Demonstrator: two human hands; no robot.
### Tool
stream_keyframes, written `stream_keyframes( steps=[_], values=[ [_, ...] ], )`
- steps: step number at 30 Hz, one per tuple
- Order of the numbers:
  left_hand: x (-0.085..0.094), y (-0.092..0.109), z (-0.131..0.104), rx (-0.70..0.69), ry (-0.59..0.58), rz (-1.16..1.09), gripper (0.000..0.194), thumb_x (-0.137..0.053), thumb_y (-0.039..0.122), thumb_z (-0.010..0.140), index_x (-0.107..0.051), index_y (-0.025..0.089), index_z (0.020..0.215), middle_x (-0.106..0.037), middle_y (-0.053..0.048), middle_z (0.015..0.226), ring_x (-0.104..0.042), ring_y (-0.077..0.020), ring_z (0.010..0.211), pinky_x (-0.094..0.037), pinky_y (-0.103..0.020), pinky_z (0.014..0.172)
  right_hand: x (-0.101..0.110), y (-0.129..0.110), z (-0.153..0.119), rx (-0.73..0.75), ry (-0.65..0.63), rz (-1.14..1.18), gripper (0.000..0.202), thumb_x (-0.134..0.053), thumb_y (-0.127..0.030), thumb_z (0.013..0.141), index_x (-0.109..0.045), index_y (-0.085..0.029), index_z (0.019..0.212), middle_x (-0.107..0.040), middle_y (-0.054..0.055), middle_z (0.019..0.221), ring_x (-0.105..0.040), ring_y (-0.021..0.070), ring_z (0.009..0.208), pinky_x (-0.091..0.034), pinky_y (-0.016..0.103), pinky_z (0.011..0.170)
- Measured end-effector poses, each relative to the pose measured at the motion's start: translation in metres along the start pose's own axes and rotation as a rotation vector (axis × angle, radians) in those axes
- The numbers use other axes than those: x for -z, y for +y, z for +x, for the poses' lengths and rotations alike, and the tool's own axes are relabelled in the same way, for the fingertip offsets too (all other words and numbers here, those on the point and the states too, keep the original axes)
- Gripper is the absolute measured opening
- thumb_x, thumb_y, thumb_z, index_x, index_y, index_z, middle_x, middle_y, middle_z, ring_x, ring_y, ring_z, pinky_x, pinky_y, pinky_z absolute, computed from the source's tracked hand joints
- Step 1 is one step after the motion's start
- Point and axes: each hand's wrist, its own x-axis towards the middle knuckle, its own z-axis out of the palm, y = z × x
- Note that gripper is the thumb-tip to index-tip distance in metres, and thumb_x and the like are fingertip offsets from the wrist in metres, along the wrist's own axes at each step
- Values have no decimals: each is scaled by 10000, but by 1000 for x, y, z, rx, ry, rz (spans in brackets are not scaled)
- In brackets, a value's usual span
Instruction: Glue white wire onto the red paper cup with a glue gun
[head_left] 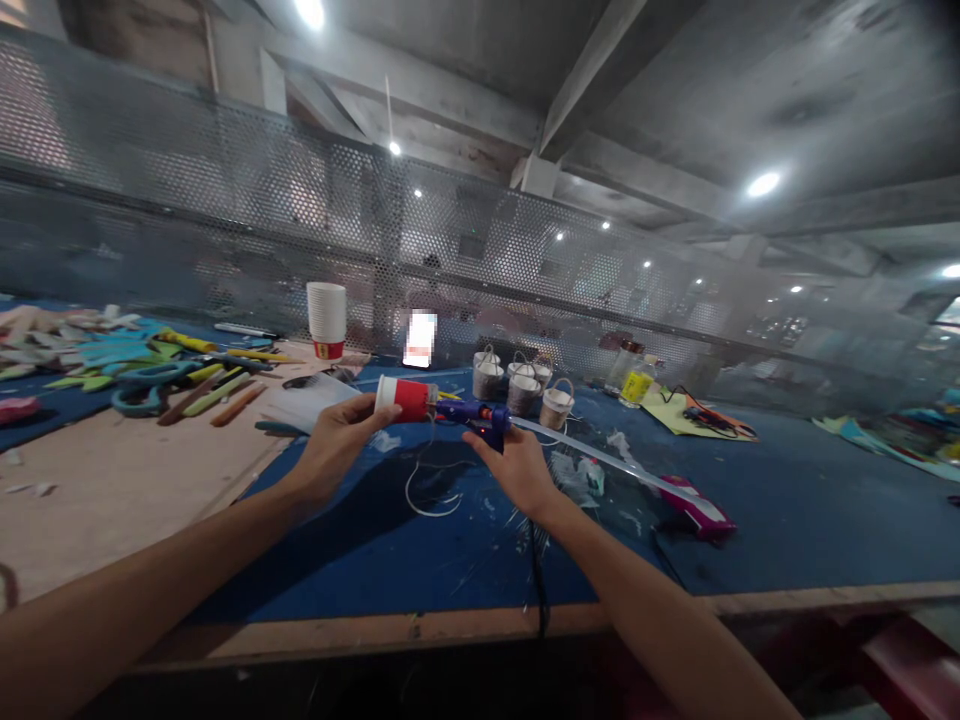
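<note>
My left hand [341, 435] grips a red and white paper cup [411, 399], tipped on its side with the white end toward the hand. In my right hand [521, 460] is a blue hot glue gun [471, 412], its nozzle at the right end of the cup; whether it touches I cannot tell. A long clear glue stick [607, 455] sticks out from the gun's back to the right. Thin pale string [420, 510] hangs from the cup's right end and curls on the blue table surface [352, 570].
Behind stand several small handled cups [523, 388] and a stack of paper cups [327, 318]. Scissors [146, 388] and markers lie left. To the right are a magenta tool [697, 508], a yellow-labelled bottle [637, 383] and paper sheets [686, 410]. A perforated metal screen [465, 240] closes the back.
</note>
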Motion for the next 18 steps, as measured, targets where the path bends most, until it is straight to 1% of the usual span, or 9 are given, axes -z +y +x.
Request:
stream_keyframes(
  steps=[4, 10, 13, 18],
  values=[
    [1, -1, 0, -8, -12, -9, 305, -738, 390, 796, -767, 221, 1047, -777, -36, 969, -667, -237, 948, -479, -335, 877, 0, 0, 0, 6, -8, -3, 417, -555, -544, 922, -722, -184, 1052, -754, 96, 869, -704, 284, 831, -467, 319, 716],
    [2, -1, -1, 9, 7, 7, 303, -740, 418, 783, -776, 231, 1018, -783, -38, 928, -676, -254, 898, -500, -332, 794, -2, 0, -1, 5, -6, -18, 422, -557, -550, 920, -727, -182, 1037, -758, 106, 891, -708, 283, 848, -471, 317, 728],
    [2, 0, 0, -2, 9, 7, 295, -741, 416, 784, -777, 229, 1010, -781, -36, 936, -668, -252, 914, -493, -321, 802, -3, 0, 0, 16, -7, -30, 421, -553, -548, 924, -721, -186, 1057, -761, 101, 915, -709, 277, 870, -475, 314, 747],
    [3, -2, 2, 0, -4, 9, 360, -739, 422, 790, -759, 208, 1079, -776, -46, 956, -662, -254, 931, -490, -323, 811, -2, 1, -1, 17, -17, -54, 418, -556, -537, 927, -720, -178, 1064, -761, 97, 922, -709, 273, 883, -477, 307, 752]
  ],
)
